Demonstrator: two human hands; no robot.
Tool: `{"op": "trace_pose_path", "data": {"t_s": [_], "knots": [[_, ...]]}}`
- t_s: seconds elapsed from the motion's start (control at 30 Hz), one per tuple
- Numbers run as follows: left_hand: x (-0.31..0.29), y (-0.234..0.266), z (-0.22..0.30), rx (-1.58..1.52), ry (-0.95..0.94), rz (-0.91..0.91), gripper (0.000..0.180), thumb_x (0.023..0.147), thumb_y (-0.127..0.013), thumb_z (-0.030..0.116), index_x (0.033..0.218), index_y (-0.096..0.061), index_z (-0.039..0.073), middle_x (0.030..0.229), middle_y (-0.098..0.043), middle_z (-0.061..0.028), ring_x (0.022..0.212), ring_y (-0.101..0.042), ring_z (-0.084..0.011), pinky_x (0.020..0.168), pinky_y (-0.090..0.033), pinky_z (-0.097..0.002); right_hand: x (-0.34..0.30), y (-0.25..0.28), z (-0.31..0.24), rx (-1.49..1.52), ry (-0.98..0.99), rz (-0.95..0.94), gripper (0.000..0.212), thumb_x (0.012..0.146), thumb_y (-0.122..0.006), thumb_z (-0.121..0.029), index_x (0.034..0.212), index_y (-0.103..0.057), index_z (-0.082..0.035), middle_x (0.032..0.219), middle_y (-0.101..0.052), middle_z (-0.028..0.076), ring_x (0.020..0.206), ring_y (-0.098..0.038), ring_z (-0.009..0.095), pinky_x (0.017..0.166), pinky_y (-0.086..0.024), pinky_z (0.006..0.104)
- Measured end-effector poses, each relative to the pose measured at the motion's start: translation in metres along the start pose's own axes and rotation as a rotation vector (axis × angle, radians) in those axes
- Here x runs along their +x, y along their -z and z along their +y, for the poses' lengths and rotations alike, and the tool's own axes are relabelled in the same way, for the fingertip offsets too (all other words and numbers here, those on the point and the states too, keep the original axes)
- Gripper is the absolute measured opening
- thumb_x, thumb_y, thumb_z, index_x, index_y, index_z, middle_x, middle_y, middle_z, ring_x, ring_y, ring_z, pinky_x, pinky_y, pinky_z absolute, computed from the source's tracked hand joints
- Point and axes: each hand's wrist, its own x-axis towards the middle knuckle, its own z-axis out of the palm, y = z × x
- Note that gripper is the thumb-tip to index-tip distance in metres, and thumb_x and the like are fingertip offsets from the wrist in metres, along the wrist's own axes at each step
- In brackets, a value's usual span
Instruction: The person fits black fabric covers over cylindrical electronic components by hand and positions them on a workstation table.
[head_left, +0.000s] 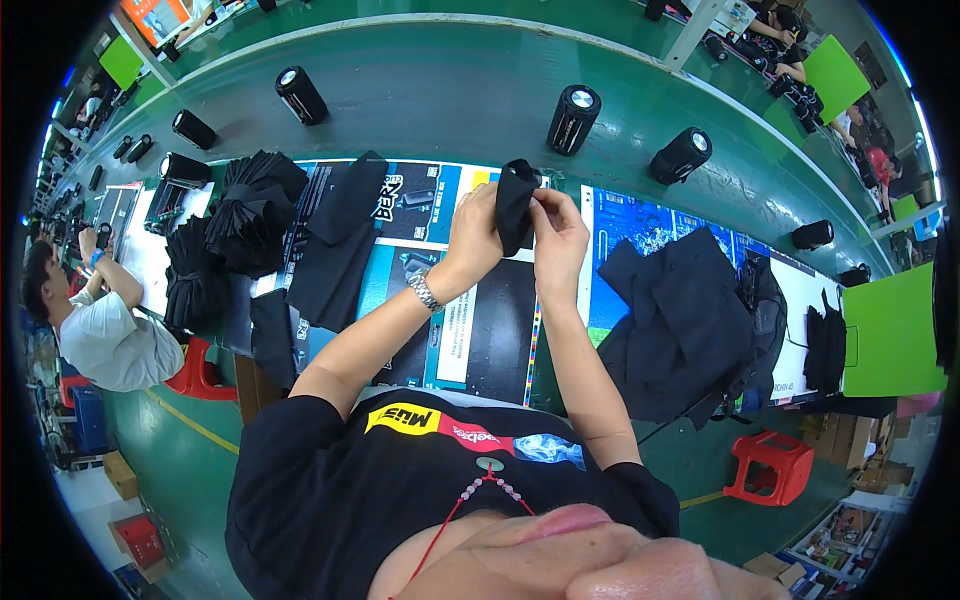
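1. Both hands are raised over the workbench and pinch one small black fabric pouch [515, 203] between them.
2. The left hand [475, 235] is closed on the pouch's left edge, fingers curled round the cloth; a metal wristwatch [424, 292] sits on that wrist.
3. The right hand [560, 240] is clamped on the pouch's right side, thumb and fingertips pressing the upper corner.
4. The pouch hangs upright between the two grips, its top poking above the fingers, its lower end falling between the palms.
5. Directly under the grip lies a run of printed blue and black sheets [440, 320] covering the bench.
6. To the left of the grip, a flat black cloth piece [335, 245] lies on the sheets, and farther left a stack of folded black pouches [255, 210].
7. To the right of the grip, well apart, sits a loose heap of black fabric [690, 320].
8. Beyond the grip, on the green conveyor belt [450, 100], black cylindrical speakers [573, 118] stand spaced out.
9. Far left of the grip, another person in a white shirt [110, 340] works at the same bench.
10. Below and right of the grip, a red stool [768, 465] stands on the floor.
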Motion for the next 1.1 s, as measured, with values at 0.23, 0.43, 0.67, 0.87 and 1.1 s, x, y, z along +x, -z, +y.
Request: {"op": "trace_pose_path", "data": {"t_s": [0.23, 0.43, 0.67, 0.87, 1.1], "knots": [[0.014, 0.007, -0.002, -1.157, 0.721, -0.061, 0.021, 0.093, -0.053, 0.007, 0.111, -0.062, 0.003, 0.101, -0.067, -0.0043, 0.091, -0.061, -0.0084, 0.082, -0.048, -0.0236, 0.008, 0.012, -0.011, 0.433, 0.065, -0.006, 0.011, 0.091, -0.059, -0.004, 0.1, -0.059, 0.001, 0.094, -0.063, 0.005, 0.087, -0.058, 0.009, 0.079, -0.045, 0.0218], [0.035, 0.018, 0.014, -1.351, 0.561, -0.278, 0.029, 0.093, -0.058, 0.015, 0.119, -0.054, 0.003, 0.11, -0.061, -0.0043, 0.099, -0.059, -0.0098, 0.09, -0.047, -0.0253, 0.017, 0.024, -0.018, 0.341, -0.001, -0.04, 0.005, 0.093, -0.052, -0.005, 0.096, -0.056, -0.003, 0.088, -0.059, 0.002, 0.079, -0.055, 0.007, 0.068, -0.045, 0.0228], [0.045, 0.015, -0.001, -1.047, 0.459, -0.539, 0.018, 0.095, -0.056, 0.021, 0.103, -0.058, 0.004, 0.093, -0.061, 0.0006, 0.088, -0.058, -0.0056, 0.083, -0.045, -0.022, 0.024, 0.035, -0.025, 0.546, -0.193, -0.049, 0.01, 0.095, -0.051, -0.012, 0.099, -0.056, -0.004, 0.095, -0.061, 0.003, 0.083, -0.06, 0.01, 0.074, -0.051, 0.0233], [0.063, 0.017, -0.008, -1.476, 0.625, -0.311, 0.016, 0.095, -0.056, 0.023, 0.093, -0.06, 0.008, 0.088, -0.061, 0.0036, 0.083, -0.058, -0.0052, 0.08, -0.046, -0.0228, 0.045, 0.053, -0.049, 0.34, -0.249, -0.581, 0.015, 0.094, -0.054, -0.014, 0.106, -0.057, -0.005, 0.094, -0.063, 0.002, 0.089, -0.06, 0.01, 0.08, -0.047, 0.0252], [0.11, -0.027, -0.026, -1.181, 0.52, -0.494, 0.016, 0.094, -0.057, 0.021, 0.098, -0.063, 0.006, 0.089, -0.062, 0.0027, 0.084, -0.055, -0.0053, 0.082, -0.044, -0.0233, 0.114, 0.084, -0.049, 0.446, -0.021, -0.146, 0.008, 0.094, -0.056, -0.012, 0.098, -0.058, -0.006, 0.091, -0.063, 0.001, 0.079, -0.06, 0.01, 0.068, -0.045, 0.0257]]}}
